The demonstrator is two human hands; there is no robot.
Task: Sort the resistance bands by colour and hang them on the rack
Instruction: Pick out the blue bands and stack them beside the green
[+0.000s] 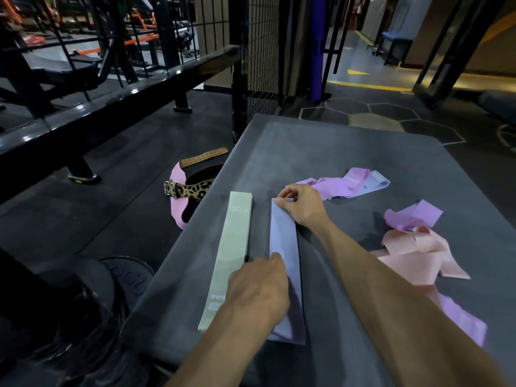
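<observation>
Two bare forearms come in from the lower edge, no sleeves visible on either. The left hand [258,289] and right hand [300,203] are bare too: no gloves, rings, watch or wristband show. Knuckles and tendons stand out under dim lighting.

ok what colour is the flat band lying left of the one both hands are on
Pale mint green band, printed "30"; the head view shows it clearly.

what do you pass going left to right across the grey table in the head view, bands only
flat pale green band marked 30 → flat lavender-blue band that both hands are on → crumpled peach-pink band. The pink-purple bands overlap these in left-right position, so they are left out.
</observation>
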